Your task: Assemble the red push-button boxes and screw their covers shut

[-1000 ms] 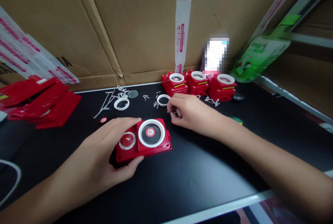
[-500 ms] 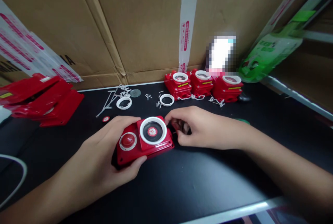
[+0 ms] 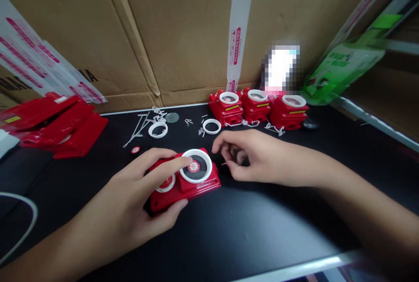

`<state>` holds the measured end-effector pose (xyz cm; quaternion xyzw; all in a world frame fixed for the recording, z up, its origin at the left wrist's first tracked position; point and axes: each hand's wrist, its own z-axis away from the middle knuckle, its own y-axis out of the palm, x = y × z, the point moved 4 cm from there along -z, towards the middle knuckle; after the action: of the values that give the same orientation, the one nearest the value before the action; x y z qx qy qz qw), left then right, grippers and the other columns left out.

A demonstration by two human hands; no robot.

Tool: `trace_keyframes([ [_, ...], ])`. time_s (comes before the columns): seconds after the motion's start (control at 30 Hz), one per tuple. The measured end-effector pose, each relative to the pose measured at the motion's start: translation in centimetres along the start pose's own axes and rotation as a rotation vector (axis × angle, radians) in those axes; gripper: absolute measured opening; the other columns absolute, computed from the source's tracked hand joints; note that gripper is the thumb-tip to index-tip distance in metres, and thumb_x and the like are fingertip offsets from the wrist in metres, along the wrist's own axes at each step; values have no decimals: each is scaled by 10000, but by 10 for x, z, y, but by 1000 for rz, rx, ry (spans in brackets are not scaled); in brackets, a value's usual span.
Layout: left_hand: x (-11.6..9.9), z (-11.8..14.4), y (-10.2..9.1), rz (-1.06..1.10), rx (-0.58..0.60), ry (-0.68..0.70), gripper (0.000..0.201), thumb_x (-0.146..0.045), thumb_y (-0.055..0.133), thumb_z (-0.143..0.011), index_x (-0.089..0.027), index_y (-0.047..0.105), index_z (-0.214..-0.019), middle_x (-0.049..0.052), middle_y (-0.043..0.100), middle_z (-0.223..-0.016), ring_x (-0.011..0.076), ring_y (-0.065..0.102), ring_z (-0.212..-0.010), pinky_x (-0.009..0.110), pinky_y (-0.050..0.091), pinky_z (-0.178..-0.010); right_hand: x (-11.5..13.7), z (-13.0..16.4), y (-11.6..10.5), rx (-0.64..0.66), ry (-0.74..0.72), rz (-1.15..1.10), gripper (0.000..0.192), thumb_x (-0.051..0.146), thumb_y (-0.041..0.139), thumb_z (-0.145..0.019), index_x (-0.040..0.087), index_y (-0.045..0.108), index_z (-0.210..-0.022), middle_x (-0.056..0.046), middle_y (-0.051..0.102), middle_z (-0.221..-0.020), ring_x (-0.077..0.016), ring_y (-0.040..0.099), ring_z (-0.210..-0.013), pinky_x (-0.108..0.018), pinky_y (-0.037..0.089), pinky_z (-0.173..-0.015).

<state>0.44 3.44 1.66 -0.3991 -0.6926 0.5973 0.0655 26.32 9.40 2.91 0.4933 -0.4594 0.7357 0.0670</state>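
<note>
The red switch box [image 3: 185, 180] lies on the black bench [image 3: 262, 229], my left hand [image 3: 131, 203] now clamped across its white ring [image 3: 195, 166], while my right hand [image 3: 252, 155] has come beside it, fingers curled together, on what I cannot tell.

Red housing [image 3: 183, 186], held: white toothed ring [image 3: 196, 166] around a black face with a small red-and-white emblem. Counter [image 3: 248, 225]: black. Behind the housing: three red units [image 3: 258, 107] with white rings and yellow labels; loose white rings [image 3: 158, 129]. Left of it: red covers [image 3: 55, 125]. Backdrop: brown cardboard [image 3: 183, 33] with white tape printed pink; a green packet [image 3: 343, 66] at its right.
</note>
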Motion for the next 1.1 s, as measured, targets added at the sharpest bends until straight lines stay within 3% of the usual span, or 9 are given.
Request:
trace_keyframes([
  [0.23, -2, 1, -1, 14, -1, -14, 607, -322, 718, -1015, -428, 523, -1579, 58, 626, -1472, 274, 749, -1201, 382, 637, -998, 7, 8, -3, 57, -6, -382, 185, 178, 776, -928, 180, 665, -1076, 4, 721, -874, -133, 706, -768, -262, 586, -708],
  [0.77, -1, 2, 2, -29, -10, -4, 527, -314, 677, -1047, -404, 555, -1552, 42, 603, -1489, 212, 760, -1201, 303, 624, -992, 2, 3, 9, 87, -8, -444, 237, 272, 881, -972, 196, 659, -1008, 20, 763, -849, -111, 750, -772, -206, 581, -730],
  [1.1, 0, 2, 0, -21, -34, 20, 517, -307, 692, -1032, -394, 587, -1530, 61, 634, -1474, 229, 780, -1159, 311, 648, -941, -2, 0, 12, 112, 44, -548, 249, 274, 901, -957, 179, 672, -973, 26, 762, -843, -108, 760, -783, -207, 643, -760],
])
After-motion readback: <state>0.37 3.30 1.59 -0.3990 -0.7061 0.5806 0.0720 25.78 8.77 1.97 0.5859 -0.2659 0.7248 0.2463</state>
